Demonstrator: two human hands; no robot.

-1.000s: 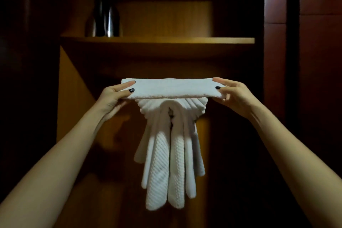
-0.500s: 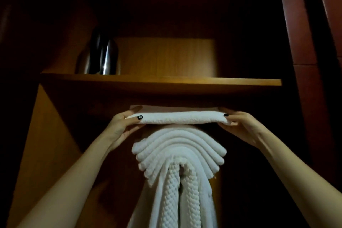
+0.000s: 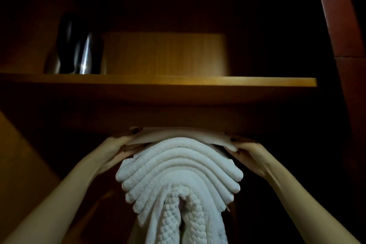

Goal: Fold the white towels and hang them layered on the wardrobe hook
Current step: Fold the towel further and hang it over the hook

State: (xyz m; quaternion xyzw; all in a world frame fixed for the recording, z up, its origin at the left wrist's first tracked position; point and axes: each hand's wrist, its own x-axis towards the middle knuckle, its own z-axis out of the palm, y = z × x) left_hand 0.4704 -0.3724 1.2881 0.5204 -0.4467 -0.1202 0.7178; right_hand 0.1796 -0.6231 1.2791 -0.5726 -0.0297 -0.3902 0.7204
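Note:
Several white towels (image 3: 178, 180) hang draped in arched layers from a hook that is hidden behind them, their textured ends falling below the frame. On top of the stack lies a flat folded white towel (image 3: 178, 135), just under the wooden shelf. My left hand (image 3: 116, 149) grips its left end, thumb on top and fingers underneath. My right hand (image 3: 249, 153) grips its right end the same way. Both forearms reach up from the bottom corners.
A wooden shelf (image 3: 198, 82) spans the wardrobe just above the towels. A dark shiny metal vessel (image 3: 79, 45) stands on its left part. A reddish wardrobe panel (image 3: 340, 25) runs along the right. The interior is dim.
Both hands have carried the folded towel up and inward, from in front of the hanging stack to resting on its top under the shelf. The camera has tilted upward and closer.

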